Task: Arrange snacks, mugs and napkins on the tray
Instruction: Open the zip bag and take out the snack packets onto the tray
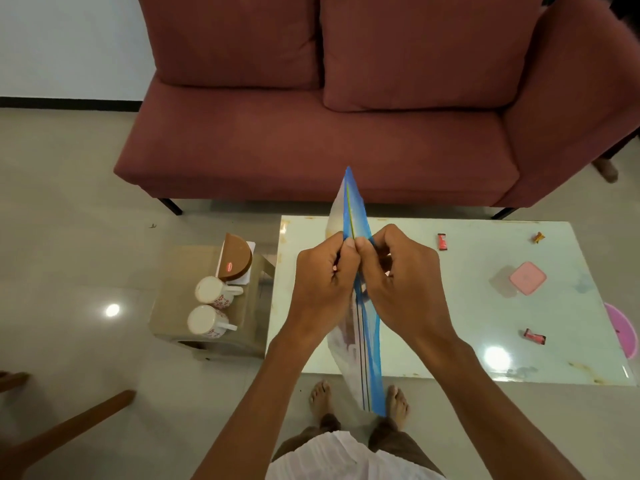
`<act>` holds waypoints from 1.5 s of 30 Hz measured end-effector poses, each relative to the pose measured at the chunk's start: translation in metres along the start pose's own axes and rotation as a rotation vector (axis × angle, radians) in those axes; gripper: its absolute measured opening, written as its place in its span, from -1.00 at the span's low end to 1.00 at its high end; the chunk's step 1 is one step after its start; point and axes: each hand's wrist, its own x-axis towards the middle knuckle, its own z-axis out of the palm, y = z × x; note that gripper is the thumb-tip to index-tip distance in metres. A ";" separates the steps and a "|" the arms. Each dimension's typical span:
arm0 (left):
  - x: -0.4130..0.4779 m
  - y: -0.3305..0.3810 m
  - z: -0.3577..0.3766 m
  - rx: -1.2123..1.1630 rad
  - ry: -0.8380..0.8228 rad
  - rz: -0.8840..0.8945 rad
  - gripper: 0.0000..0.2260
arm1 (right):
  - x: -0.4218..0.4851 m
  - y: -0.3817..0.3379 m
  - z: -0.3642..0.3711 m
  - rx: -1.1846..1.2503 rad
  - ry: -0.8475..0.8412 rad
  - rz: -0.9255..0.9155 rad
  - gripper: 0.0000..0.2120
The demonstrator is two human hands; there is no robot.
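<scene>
Hands meet in the middle of the view, above a glass table (pixel 450 323). The left hand (pixel 323 275) and the right hand (pixel 403 271) both hold a blue and white snack bag (pixel 355 206), which is in the air and turned edge-on to the camera. Thumbs and curled fingers of each hand pinch the bag from the two sides, close to its upper part. Because of this angle, the print on the bag cannot be read, and its content is hidden.

On the table lie a small red sweet (pixel 442 241), an orange sweet (pixel 538 237) and a red wrapper (pixel 534 336), too small to identify further. A pink square box (pixel 527 277) stands near them. At the right border a pink round object (pixel 621 329) is cut off, so I cannot tell if it is the tray.

Left of the table, a low stool (pixel 180 271) carries a far mug (pixel 211 289) and a near mug (pixel 207 321), both white with red flowers, and behind them a brown napkin holder (pixel 238 258) with white sheets. A dark red sofa (pixel 311 143) stands behind the table.
</scene>
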 end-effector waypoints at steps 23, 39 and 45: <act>0.013 -0.003 -0.060 0.452 0.070 -0.049 -0.75 | 0.013 0.023 -0.045 -0.352 0.259 0.063 -0.73; -0.004 0.005 -0.056 0.698 0.112 0.046 -0.95 | 0.003 0.011 -0.018 0.120 0.046 0.193 -0.71; -0.017 -0.011 -0.030 0.470 0.053 -0.365 -0.60 | 0.001 0.013 -0.012 0.119 0.066 0.215 -0.68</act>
